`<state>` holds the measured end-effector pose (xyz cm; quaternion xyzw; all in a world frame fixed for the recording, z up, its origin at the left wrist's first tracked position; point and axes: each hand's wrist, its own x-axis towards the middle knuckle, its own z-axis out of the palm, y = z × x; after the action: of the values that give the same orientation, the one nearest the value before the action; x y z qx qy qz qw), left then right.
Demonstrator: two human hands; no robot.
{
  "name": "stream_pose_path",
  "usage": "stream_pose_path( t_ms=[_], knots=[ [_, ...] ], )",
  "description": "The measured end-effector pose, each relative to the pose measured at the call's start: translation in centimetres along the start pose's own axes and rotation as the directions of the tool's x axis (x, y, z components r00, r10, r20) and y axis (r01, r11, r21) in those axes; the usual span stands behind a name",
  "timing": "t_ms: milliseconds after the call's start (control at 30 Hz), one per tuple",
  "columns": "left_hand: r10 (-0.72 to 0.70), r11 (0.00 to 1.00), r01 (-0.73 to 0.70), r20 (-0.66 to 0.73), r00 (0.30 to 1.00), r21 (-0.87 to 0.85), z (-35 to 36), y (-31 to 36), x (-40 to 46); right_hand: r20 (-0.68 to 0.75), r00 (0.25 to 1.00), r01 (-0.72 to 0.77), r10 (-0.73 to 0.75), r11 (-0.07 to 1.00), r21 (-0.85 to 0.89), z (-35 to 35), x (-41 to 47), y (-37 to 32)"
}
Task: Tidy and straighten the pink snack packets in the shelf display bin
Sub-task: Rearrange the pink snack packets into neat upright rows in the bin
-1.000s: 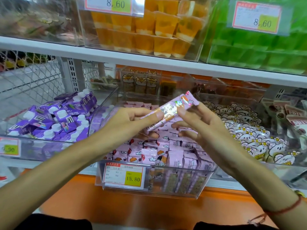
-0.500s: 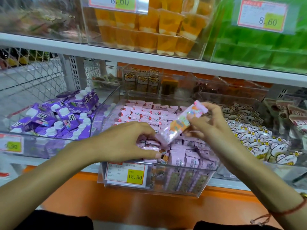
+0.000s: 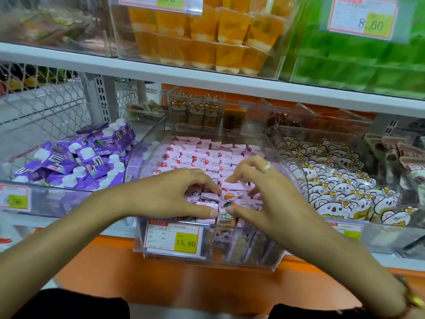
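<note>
**Both hands down among the pink packets at the front of the bin**

While both arms reach in from below, the left hand [image 3: 174, 194] and the right hand [image 3: 257, 192] rest on top of the pink snack packets [image 3: 207, 157] inside the clear display bin [image 3: 287, 162]. Each grip is curled, fingertips pressing down into the front rows. Between the two thumbs stands one packet [image 3: 227, 199] with an orange and dark print; the right thumb and fingers pinch it, and the left thumb tip lies just beside it. Whether the left grip is clamped on a packet of its own I cannot tell; its fingers are bent over the pile. A pale ring [image 3: 266, 167] sits on one right finger.

Behind the grip, further rows of pink packets lie flat and fairly even toward the back wall. Just below the grip, on the bin's front face, hangs a price label [image 3: 174, 238] reading 15.80. Left of the grip lies a bin of purple pouches [image 3: 76, 157] with white caps; right of it, a bin of white flower-print packets [image 3: 345, 187]. Above, on the upper shelf, stand orange jelly cups [image 3: 207, 42].
</note>
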<state>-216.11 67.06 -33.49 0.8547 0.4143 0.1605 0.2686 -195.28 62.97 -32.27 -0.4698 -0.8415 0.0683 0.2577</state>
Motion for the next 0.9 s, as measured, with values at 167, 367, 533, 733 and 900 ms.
stream_pose_path(
  t_ms=[167,367,533,733,900],
  knots=[
    [-0.009,1.0,0.009,-0.005,1.0,0.029,0.0,-0.1,0.0,0.027,0.999,-0.017,0.022,0.981,-0.193,0.9,-0.1,0.0],
    [-0.024,0.997,0.025,-0.007,1.0,0.074,0.1,0.3,-0.1,0.201,0.98,0.055,-0.016,0.98,-0.19,1.1,-0.5,0.5],
    [0.011,0.987,-0.006,-0.027,1.0,0.158,0.4,0.3,-0.4,0.182,0.983,0.016,-0.011,0.999,-0.028,1.0,-0.1,1.3],
    [0.097,0.949,-0.082,-0.035,0.995,0.304,0.9,0.1,-1.2,0.247,0.966,0.058,-0.071,0.997,0.059,-0.8,-0.7,2.7],
    [0.082,0.944,-0.071,-0.023,0.996,0.322,0.1,0.1,-1.0,0.263,0.957,0.158,-0.123,0.981,-0.115,0.1,-0.7,2.1]
  ],
)
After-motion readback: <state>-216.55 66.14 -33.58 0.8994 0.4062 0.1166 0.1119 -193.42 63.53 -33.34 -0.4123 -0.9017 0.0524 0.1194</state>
